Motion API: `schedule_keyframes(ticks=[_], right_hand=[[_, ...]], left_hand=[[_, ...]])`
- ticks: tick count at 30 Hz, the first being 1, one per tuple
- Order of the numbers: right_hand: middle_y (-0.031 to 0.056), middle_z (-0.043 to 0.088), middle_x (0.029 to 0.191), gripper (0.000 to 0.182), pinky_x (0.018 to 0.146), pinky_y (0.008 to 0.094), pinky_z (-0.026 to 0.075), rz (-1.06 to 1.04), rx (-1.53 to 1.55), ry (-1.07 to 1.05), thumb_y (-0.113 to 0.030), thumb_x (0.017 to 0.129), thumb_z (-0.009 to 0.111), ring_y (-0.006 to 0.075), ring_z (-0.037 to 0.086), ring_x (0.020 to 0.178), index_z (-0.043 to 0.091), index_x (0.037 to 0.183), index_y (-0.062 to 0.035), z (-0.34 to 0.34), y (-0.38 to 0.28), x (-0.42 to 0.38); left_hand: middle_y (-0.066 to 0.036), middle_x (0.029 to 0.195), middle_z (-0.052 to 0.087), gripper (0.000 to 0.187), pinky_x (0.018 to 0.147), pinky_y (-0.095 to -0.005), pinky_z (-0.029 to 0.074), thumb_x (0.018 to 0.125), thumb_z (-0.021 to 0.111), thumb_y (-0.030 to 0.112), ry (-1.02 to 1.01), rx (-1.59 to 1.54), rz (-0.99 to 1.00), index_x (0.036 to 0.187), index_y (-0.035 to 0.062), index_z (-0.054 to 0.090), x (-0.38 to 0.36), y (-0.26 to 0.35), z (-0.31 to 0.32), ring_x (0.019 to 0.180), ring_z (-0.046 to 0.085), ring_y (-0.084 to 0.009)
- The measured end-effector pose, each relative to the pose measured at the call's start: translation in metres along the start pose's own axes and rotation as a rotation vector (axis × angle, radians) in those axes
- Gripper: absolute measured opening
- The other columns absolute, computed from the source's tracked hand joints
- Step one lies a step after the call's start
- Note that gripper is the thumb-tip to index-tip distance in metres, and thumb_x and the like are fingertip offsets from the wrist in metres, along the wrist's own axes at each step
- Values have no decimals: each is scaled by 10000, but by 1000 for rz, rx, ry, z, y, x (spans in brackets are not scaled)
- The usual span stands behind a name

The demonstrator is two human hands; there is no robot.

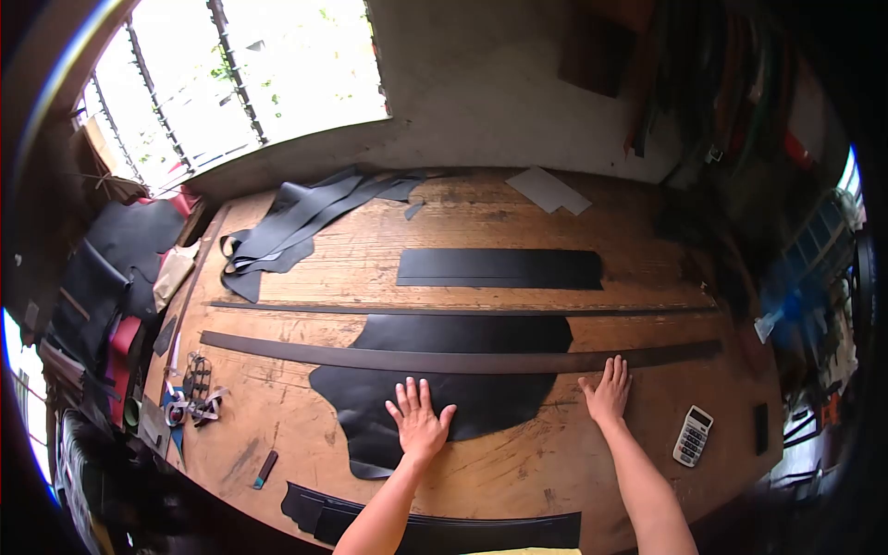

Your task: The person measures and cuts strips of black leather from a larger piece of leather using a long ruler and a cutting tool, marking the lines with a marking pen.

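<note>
A black leather piece (444, 407) with an irregular outline lies flat on the wooden table (305, 213). My left hand (422, 425) rests palm down on it, fingers spread. Across the leather runs a long dark brown straightedge or strip (481, 362), reaching past both sides of the hide. Beside the strip's right part, my right hand (608, 393) lies flat with its fingertips at the strip's lower edge and the thumb apart. Further back, a thin dark strip (462, 310) lies nearly parallel, along the leather's far edge.
A black leather rectangle (499, 269) and draped black leather scraps (305, 222) lie further back. Grey sheets (549, 191) are at the rear. A calculator (693, 436) sits right, a small cutter (265, 470) left. Stacked black pieces (444, 533) line the near edge.
</note>
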State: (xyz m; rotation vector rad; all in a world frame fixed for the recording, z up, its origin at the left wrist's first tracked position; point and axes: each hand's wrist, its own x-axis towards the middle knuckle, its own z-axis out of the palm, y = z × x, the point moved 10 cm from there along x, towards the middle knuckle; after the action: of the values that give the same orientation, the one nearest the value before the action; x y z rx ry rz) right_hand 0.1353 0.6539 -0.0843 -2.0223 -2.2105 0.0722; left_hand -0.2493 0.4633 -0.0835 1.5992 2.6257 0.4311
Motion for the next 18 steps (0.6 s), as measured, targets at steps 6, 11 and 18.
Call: schedule_keyframes(ticks=[6, 11, 18], right_hand=[[215, 224, 1617, 1012, 1226, 547, 86, -11, 182, -47, -732, 888, 471, 363, 159, 1514, 293, 1521, 36, 14, -105, -74], [219, 218, 1619, 954, 1222, 547, 109, 12, 173, -51, -673, 903, 525, 365, 163, 1513, 301, 1520, 20, 15, -162, -128], [224, 247, 1605, 870, 1213, 550, 148, 21, 163, 1, -602, 909, 582, 381, 187, 1501, 361, 1502, -6, 19, -203, -189]], left_hand=[[-177, 1631, 231, 839, 1210, -569, 75, 915, 541, 623, -121, -288, 147, 1533, 84, 363, -6, -21, -10, 1528, 132, -349], [-144, 1601, 323, 729, 1203, -548, 153, 903, 616, 535, -40, -93, 262, 1496, 150, 442, -43, -77, -38, 1502, 225, -352], [-175, 1462, 487, 655, 1105, -554, 319, 843, 731, 396, -7, -202, 123, 1384, 80, 538, -75, -183, -75, 1374, 412, -345]])
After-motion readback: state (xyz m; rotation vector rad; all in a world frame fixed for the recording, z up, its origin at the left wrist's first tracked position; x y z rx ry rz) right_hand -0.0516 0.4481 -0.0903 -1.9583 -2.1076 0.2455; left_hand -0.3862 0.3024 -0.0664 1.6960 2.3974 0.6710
